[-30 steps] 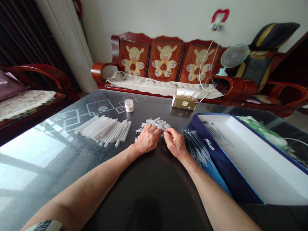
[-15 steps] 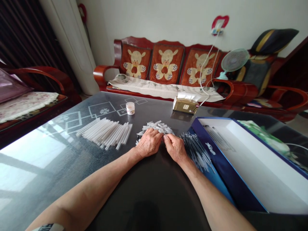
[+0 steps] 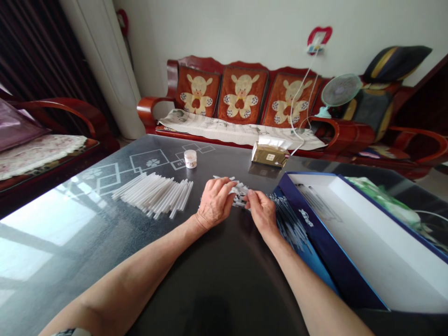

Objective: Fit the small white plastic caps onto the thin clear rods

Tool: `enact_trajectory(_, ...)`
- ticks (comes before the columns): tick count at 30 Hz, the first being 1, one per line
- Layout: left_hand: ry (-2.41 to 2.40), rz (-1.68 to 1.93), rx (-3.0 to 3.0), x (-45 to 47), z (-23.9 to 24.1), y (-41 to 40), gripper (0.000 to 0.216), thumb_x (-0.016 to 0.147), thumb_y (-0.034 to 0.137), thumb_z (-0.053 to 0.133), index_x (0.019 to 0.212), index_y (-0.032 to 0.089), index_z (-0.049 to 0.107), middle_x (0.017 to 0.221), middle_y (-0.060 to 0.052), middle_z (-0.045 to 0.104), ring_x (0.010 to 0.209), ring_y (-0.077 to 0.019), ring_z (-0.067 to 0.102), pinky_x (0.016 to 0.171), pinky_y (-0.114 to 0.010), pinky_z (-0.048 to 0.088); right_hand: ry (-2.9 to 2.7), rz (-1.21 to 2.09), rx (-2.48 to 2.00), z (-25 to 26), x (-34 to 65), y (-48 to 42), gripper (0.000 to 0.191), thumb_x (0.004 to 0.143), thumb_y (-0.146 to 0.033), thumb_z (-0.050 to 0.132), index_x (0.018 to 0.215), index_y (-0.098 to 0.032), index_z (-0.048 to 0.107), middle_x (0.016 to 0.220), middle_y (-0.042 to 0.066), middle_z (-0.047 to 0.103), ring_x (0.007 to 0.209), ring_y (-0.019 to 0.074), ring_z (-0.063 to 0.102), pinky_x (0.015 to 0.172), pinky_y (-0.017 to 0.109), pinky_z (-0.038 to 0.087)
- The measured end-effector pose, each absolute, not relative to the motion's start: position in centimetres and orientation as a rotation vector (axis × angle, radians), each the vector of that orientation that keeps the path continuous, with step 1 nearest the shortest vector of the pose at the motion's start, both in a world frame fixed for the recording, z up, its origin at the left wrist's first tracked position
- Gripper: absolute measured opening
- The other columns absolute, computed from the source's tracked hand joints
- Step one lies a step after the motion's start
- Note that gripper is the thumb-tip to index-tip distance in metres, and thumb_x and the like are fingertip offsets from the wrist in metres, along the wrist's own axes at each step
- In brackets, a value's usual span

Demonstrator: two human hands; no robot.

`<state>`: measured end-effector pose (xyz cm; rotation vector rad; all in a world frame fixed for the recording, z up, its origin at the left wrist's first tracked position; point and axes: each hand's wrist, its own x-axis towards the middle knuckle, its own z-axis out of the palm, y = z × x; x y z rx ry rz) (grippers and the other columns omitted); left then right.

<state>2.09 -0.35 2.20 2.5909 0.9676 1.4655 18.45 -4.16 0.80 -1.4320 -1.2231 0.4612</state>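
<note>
A pile of short whitish tube pieces (image 3: 240, 190) lies on the dark table, partly hidden by my hands. My left hand (image 3: 216, 201) is over the pile's left side, its fingers bent and the thumb apart from them; I see nothing held there. At the pile's right edge, my right hand (image 3: 261, 212) has thumb and fingers pinched together; what is between them is too small to make out. Left of the pile lies a spread of long white tubes (image 3: 154, 193). Thin dark rods with pale ends (image 3: 292, 224) lie on a blue surface beside my right hand.
A large blue box with a white inside (image 3: 364, 238) stands on the right, a green-and-white packet (image 3: 385, 198) behind it. Farther back are a small white tub (image 3: 190, 159) and a tissue box (image 3: 269, 155). A wooden sofa (image 3: 150, 109) stands beyond the table (image 3: 217, 289).
My hands have moved apart from where they met at the front of the pile. The left has opened and shifted slightly left; the right has moved a little right, uncovering more pieces.
</note>
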Motion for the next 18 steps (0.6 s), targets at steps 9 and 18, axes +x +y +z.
enact_trajectory(9, 0.958, 1.256, 0.958, 2.2, 3.7, 1.3, 0.035, 0.078, 0.048, 0.065, 0.087, 0.015, 0.065, 0.074, -0.003, 0.065, 0.058, -0.0122, 0.061, 0.052, -0.022, 0.044, -1.232, 0.774, -1.25, 0.6, 16.9, -4.5, 0.038, 0.086, -0.054, 0.054, 0.077, -0.019, 0.067, 0.067, 0.004, 0.068, 0.051, 0.013, 0.058, 0.042, 0.023, 0.041)
enact_trajectory(18, 0.886, 1.249, 0.654, 0.9, 4.5, 3.4, 0.017, 0.081, 0.017, 0.052, 0.097, 0.015, 0.057, 0.061, 0.003, 0.055, 0.046, -0.007, 0.049, 0.047, -0.02, 0.042, -1.578, 0.537, -1.321, 0.8, 16.9, -4.7, 0.021, 0.084, -0.03, 0.055, 0.095, -0.021, 0.071, 0.087, 0.004, 0.074, 0.074, 0.0182, 0.068, 0.069, 0.031, 0.054)
